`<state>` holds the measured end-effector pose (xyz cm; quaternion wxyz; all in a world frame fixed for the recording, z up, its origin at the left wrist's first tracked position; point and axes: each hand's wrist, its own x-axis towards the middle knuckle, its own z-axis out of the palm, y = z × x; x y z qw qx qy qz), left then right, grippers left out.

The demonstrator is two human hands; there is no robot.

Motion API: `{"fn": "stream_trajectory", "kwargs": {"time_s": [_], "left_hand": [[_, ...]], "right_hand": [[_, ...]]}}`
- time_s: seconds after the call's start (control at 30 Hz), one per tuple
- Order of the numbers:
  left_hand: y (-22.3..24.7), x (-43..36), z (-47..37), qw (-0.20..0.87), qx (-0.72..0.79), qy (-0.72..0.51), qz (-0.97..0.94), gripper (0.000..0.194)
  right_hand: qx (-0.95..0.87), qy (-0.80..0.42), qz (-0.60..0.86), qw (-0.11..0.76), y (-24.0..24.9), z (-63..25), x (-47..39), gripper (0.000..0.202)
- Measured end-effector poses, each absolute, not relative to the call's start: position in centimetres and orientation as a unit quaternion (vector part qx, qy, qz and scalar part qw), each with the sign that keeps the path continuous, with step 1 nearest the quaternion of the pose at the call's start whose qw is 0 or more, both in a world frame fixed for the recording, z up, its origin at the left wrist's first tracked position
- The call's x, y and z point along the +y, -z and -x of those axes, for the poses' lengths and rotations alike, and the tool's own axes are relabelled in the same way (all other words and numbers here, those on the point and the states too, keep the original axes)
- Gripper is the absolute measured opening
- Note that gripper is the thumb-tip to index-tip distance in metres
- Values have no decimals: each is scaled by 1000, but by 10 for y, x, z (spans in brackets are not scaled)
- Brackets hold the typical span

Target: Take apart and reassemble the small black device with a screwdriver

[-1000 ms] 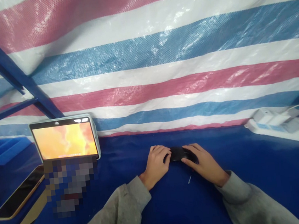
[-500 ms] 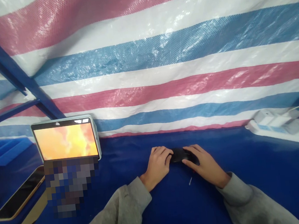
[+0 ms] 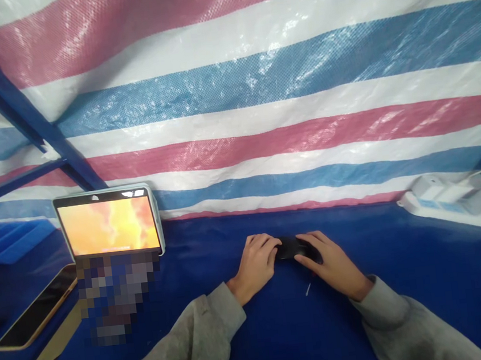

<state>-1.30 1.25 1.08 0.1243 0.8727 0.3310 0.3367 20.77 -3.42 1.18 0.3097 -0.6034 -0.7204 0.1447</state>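
A smooth black computer mouse lies crosswise between my two hands, low over the blue tabletop. My left hand grips its left end, with the fingers bent over the top and partly hiding it. Around the right end, thumb in front and fingers behind, is my right hand. A thin metal shaft with a bit of red shows on the table just below the right hand; its other end is hidden, so I cannot tell what it is.
At the left stands a tablet with a bright orange screen. A phone and a blue tray are beyond it. A white power strip with plugs sits at the far right. Striped sheeting hangs behind the table.
The view has shifted slightly, so things appear a little further right. Both hands keep their grip on the mouse, with hardly any movement.
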Motion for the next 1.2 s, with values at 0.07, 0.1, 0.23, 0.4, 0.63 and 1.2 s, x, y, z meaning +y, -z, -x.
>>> {"fn": "stream_trajectory", "kwargs": {"time_s": [0.07, 0.1, 0.23, 0.4, 0.63, 1.2], "left_hand": [[-12, 12, 13, 131, 330, -330, -875, 22], [-13, 11, 13, 134, 329, -326, -876, 22], [-18, 9, 14, 146, 326, -302, -884, 29], [-21, 7, 14, 152, 321, -271, -895, 48], [-18, 6, 14, 137, 330, -269, -895, 41], [-18, 12, 13, 126, 400, -324, -848, 26]], "right_hand": [[-719, -145, 604, 312, -12, -208, -34, 45], [-719, -146, 603, 313, -12, -207, -34, 45], [-719, -148, 601, 317, -13, -207, -35, 44], [-721, -143, 599, 318, -13, -207, -35, 44], [-717, -137, 604, 318, -11, -208, -34, 45], [-719, -86, 600, 338, -5, -212, -33, 45]]}}
